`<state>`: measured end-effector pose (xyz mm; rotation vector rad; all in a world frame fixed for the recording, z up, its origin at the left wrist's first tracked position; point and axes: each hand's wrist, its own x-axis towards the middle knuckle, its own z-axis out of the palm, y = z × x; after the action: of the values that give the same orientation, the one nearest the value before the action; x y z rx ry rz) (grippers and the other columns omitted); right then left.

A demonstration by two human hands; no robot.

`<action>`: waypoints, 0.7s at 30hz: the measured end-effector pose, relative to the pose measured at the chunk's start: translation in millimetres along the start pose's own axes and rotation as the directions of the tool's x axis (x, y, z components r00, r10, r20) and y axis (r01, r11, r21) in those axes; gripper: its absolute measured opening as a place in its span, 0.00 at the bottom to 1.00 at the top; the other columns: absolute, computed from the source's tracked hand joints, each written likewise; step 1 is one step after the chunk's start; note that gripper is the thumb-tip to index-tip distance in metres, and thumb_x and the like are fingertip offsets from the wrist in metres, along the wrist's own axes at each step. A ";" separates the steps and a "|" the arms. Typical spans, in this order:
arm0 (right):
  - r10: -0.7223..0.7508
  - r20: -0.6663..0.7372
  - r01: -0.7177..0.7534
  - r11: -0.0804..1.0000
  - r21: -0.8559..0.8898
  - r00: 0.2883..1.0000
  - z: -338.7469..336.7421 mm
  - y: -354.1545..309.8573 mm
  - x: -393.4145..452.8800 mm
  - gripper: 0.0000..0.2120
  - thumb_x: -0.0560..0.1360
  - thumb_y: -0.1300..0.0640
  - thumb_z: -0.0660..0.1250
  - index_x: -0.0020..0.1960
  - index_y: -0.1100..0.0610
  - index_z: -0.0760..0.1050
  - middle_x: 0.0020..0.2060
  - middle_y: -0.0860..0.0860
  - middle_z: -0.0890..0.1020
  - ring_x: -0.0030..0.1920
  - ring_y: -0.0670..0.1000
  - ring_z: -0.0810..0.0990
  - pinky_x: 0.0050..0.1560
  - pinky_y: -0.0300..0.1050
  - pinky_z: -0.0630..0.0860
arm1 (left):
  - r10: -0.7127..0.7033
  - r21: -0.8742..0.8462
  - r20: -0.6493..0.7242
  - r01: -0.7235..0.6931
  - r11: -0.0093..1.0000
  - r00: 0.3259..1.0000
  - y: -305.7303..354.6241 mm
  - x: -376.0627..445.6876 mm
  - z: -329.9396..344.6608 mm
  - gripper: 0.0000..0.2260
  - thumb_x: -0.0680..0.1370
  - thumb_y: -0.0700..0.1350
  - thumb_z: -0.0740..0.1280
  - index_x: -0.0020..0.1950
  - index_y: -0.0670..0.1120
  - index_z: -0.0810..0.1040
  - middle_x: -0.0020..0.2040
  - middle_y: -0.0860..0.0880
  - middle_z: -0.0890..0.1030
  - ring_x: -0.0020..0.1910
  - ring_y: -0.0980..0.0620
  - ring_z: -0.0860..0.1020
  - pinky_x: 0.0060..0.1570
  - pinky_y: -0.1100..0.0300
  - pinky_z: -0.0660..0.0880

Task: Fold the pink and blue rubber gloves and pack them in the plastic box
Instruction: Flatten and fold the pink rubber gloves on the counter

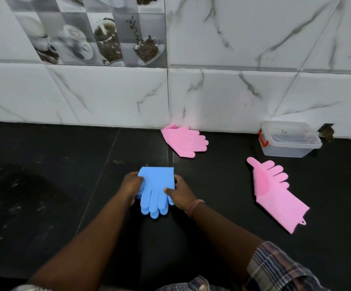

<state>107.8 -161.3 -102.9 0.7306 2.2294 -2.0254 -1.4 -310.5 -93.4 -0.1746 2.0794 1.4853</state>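
Note:
A blue rubber glove lies folded on the black counter, fingers pointing toward me. My left hand grips its left edge and my right hand grips its right edge, thumb on top. A folded pink glove rests against the wall behind it. A second pink glove lies flat and unfolded to the right, bristles showing along its palm. The clear plastic box with a red latch stands at the back right by the wall, its lid on.
The black stone counter ends at a white marble-tiled wall. A small hole in the wall sits just right of the box. Checked shirt sleeves show at the bottom edge.

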 end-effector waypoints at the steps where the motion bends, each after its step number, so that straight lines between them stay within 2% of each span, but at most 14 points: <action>1: -0.010 -0.035 0.008 0.998 -0.065 0.999 5.1 1.3 -0.1 0.24 0.76 0.62 0.66 0.71 0.56 0.66 0.63 0.53 0.79 0.61 0.51 0.78 0.62 0.49 0.76 | 0.018 0.041 -0.013 -0.017 0.999 1.000 -4.0 0.8 -1.9 0.12 0.80 0.34 0.59 0.52 0.41 0.81 0.31 0.49 0.82 0.25 0.55 0.79 0.25 0.65 0.73; 3: -0.043 -0.105 0.021 0.979 -0.203 0.994 12.1 2.3 1.5 0.24 0.75 0.59 0.67 0.70 0.56 0.67 0.63 0.53 0.78 0.61 0.52 0.78 0.61 0.47 0.75 | 0.072 0.088 -0.050 -0.067 0.994 0.996 -7.2 1.9 -2.1 0.17 0.79 0.33 0.60 0.63 0.42 0.81 0.48 0.45 0.86 0.45 0.47 0.85 0.40 0.59 0.78; 5: -0.066 -0.157 0.004 0.929 -0.369 0.985 13.1 2.9 4.9 0.22 0.75 0.53 0.68 0.67 0.58 0.71 0.61 0.54 0.78 0.61 0.54 0.77 0.62 0.50 0.74 | 0.118 0.169 -0.104 -0.100 0.981 0.988 -5.0 1.1 2.0 0.19 0.80 0.34 0.62 0.69 0.42 0.79 0.58 0.45 0.83 0.61 0.42 0.82 0.53 0.55 0.76; 8: -0.102 -0.292 -0.073 0.844 -0.532 0.951 -4.5 3.2 8.7 0.18 0.78 0.44 0.62 0.55 0.59 0.76 0.54 0.57 0.80 0.57 0.58 0.78 0.60 0.53 0.74 | 0.179 0.383 -0.187 -0.096 0.919 0.966 -2.4 -0.6 10.6 0.25 0.81 0.39 0.63 0.79 0.44 0.70 0.73 0.41 0.75 0.73 0.37 0.73 0.72 0.48 0.70; 10: -0.197 -0.414 -0.176 0.687 -0.705 0.889 -36.2 8.6 8.7 0.18 0.79 0.44 0.58 0.55 0.57 0.76 0.54 0.57 0.80 0.57 0.59 0.77 0.61 0.52 0.71 | 0.242 0.488 -0.244 -0.097 0.868 0.939 0.9 -8.7 19.6 0.25 0.80 0.41 0.62 0.79 0.48 0.69 0.75 0.40 0.73 0.74 0.37 0.70 0.75 0.45 0.67; 12: -0.254 -0.529 -0.332 0.544 -0.770 0.810 -77.3 21.5 4.1 0.17 0.79 0.47 0.59 0.60 0.56 0.74 0.59 0.59 0.76 0.60 0.61 0.74 0.62 0.53 0.69 | 0.323 0.517 -0.267 -0.149 0.843 0.908 6.1 -20.4 33.1 0.23 0.80 0.42 0.63 0.76 0.51 0.73 0.74 0.43 0.74 0.73 0.38 0.70 0.74 0.45 0.65; 13: -0.237 -0.594 -0.415 0.522 -0.745 0.768 -97.3 30.8 -1.9 0.18 0.79 0.48 0.60 0.64 0.57 0.72 0.63 0.61 0.74 0.63 0.63 0.72 0.64 0.55 0.68 | 0.367 0.516 -0.264 -0.191 0.835 0.892 7.6 -26.1 41.0 0.22 0.80 0.41 0.63 0.74 0.52 0.74 0.73 0.45 0.74 0.73 0.40 0.69 0.74 0.45 0.65; 15: -0.098 -0.724 -0.583 0.524 -0.621 0.683 -132.8 51.5 -20.0 0.26 0.80 0.48 0.60 0.74 0.59 0.63 0.73 0.65 0.63 0.73 0.67 0.62 0.72 0.60 0.61 | 0.446 0.499 -0.248 -0.282 0.820 0.860 11.1 -36.8 59.1 0.20 0.79 0.40 0.64 0.70 0.52 0.78 0.71 0.47 0.77 0.72 0.42 0.70 0.72 0.47 0.66; 17: 0.033 -0.768 -0.664 0.527 -0.531 0.640 -157.4 71.3 -38.8 0.29 0.82 0.47 0.55 0.79 0.55 0.53 0.78 0.64 0.55 0.76 0.68 0.55 0.74 0.63 0.56 | 0.497 0.451 -0.218 -0.365 0.814 0.840 12.4 -48.0 76.2 0.18 0.79 0.39 0.65 0.68 0.51 0.80 0.70 0.48 0.78 0.71 0.44 0.71 0.71 0.47 0.67; 19: -0.046 -0.739 -0.612 0.527 -0.589 0.672 -174.2 86.6 -54.6 0.25 0.82 0.51 0.55 0.77 0.53 0.56 0.76 0.63 0.61 0.73 0.67 0.63 0.70 0.63 0.63 | 0.559 0.425 -0.168 -0.452 0.784 0.812 8.6 -57.0 93.4 0.17 0.79 0.38 0.66 0.66 0.50 0.81 0.67 0.49 0.80 0.69 0.45 0.74 0.70 0.48 0.68; 21: -0.174 -0.689 -0.526 0.525 -0.669 0.704 -190.5 86.5 -64.4 0.22 0.78 0.58 0.60 0.72 0.55 0.65 0.66 0.61 0.73 0.62 0.63 0.75 0.61 0.57 0.72 | 0.614 0.409 -0.088 -0.534 0.740 0.784 3.5 -62.8 108.1 0.15 0.79 0.37 0.66 0.63 0.49 0.82 0.63 0.49 0.82 0.65 0.48 0.77 0.68 0.51 0.71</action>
<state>249.6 2.7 -133.8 1.6293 2.8201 -0.2836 89.4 -225.3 -81.7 0.5354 2.7127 1.4052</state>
